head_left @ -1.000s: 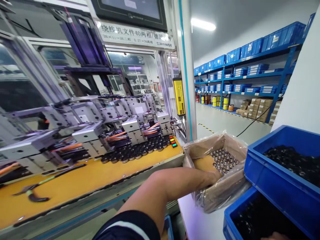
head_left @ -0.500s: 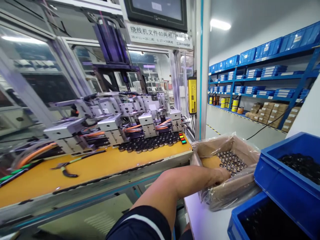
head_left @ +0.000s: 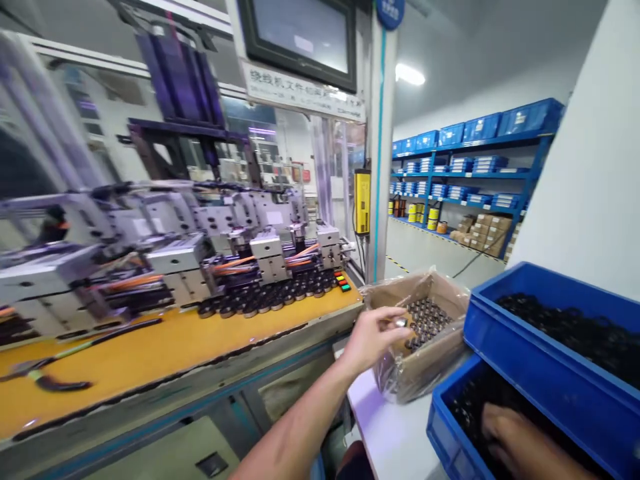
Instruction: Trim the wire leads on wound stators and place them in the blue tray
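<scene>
My left hand (head_left: 373, 337) is over the near left side of a plastic-lined cardboard box (head_left: 390, 293). Its thumb and fingertips pinch a small shiny metal part (head_left: 401, 322). Inside the box stand rows of similar small round metal parts (head_left: 427, 319). My right hand (head_left: 503, 427) is down in the lower blue bin (head_left: 445, 433) among black ring-like pieces (head_left: 465, 407). Motion blurs it, and its fingertips are hidden, so their grip does not show.
An upper blue bin (head_left: 545, 340) of black rings overlaps the lower one. To the left, a machine's yellow worktop (head_left: 210, 340) carries rows of black-topped round parts (head_left: 270, 297) and pliers (head_left: 55, 373). Metal fixtures (head_left: 180, 267) line its back. A screen (head_left: 300, 33) hangs above.
My left hand has risen out of the box and moved left, with a small metal part pinched in it. My right hand has come into view in the lower bin. The view has turned right.
</scene>
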Tool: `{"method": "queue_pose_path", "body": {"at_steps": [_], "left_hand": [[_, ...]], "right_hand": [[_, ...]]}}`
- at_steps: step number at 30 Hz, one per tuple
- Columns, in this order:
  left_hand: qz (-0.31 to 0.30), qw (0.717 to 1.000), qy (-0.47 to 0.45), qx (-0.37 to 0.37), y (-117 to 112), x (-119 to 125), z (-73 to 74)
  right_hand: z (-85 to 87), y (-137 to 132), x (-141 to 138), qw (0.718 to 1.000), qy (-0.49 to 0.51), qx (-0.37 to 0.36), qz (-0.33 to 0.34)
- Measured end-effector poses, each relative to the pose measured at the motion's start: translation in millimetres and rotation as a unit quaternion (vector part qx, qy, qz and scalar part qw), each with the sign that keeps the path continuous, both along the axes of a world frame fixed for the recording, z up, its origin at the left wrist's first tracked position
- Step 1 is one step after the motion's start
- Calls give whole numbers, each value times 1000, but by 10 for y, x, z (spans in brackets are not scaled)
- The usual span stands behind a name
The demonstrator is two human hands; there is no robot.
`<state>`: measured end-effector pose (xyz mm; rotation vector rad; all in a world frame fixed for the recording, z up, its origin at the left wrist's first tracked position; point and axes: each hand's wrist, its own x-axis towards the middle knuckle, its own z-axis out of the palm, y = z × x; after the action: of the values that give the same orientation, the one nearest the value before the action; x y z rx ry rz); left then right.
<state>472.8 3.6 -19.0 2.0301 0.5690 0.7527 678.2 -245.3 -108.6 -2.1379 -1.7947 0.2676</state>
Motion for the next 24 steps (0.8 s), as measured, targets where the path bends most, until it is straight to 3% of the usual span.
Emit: {"method": "queue_pose_path", "body": {"at_steps": [3, 6, 9, 12, 14, 18, 24], "left_hand": [[8, 996, -86, -38, -290, -639, -111], [-13, 983, -165, -84, -619, -1002, -157], [-42, 963, -233, -131, -847, -1125, -130], [-49, 956, -242, -160, -954, -1166, -129], [-58, 944, -245, -212, -1002, -1196, -161], [-92, 908, -247, -326, -1117, -1259, -235], [-110, 885, -226, -391, -1233, -1270, -270]], "right_hand": [[75, 88, -96, 999, -29, -2, -16], [224, 180, -150, 993, -35, 112, -10], [557, 243, -350, 969, -25, 247, 3], [926, 300, -795, 945, 41, 320, 51], [1054, 313, -1145, 926, 98, 348, 110], [975, 238, -1596, 908, 136, 348, 190], [814, 158, -1652, 899, 93, 367, 221]]}}
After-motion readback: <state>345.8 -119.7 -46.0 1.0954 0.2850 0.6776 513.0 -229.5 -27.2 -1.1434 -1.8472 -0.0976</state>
